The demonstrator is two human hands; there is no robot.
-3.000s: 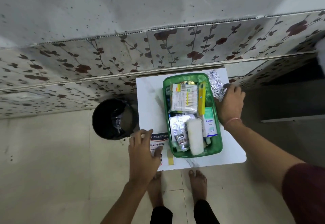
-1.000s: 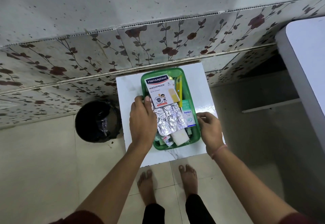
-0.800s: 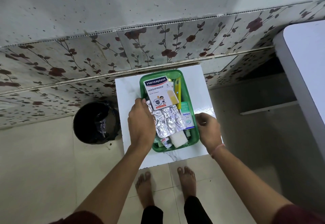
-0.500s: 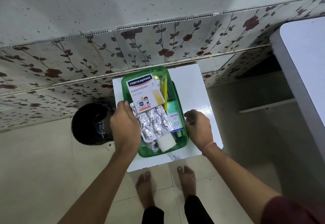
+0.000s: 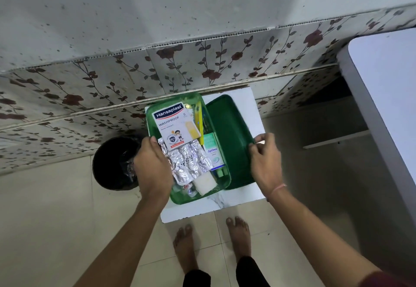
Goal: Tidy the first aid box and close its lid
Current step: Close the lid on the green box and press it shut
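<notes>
The green first aid box (image 5: pixel 177 196) stands lifted at its left side over the small white table (image 5: pixel 252 111). It holds a Hansaplast packet (image 5: pixel 173 124), foil strips (image 5: pixel 191 163), a white gauze roll (image 5: pixel 204 183) and an Optibex box (image 5: pixel 212 151). My left hand (image 5: pixel 153 167) grips the box's left wall. A dark green lid (image 5: pixel 231 142) lies to the right of the box, partly under it. My right hand (image 5: pixel 266 163) pinches the lid's right edge.
A black bin (image 5: pixel 114 163) stands on the floor left of the table. A floral-tiled wall (image 5: pixel 202 66) runs behind it. A white counter (image 5: pixel 387 97) juts in at the right. My bare feet (image 5: pixel 211 244) are on the floor tiles below the table.
The box has shifted left with my left hand on it. The dark green lid has come out from beneath on the right, held by my right hand.
</notes>
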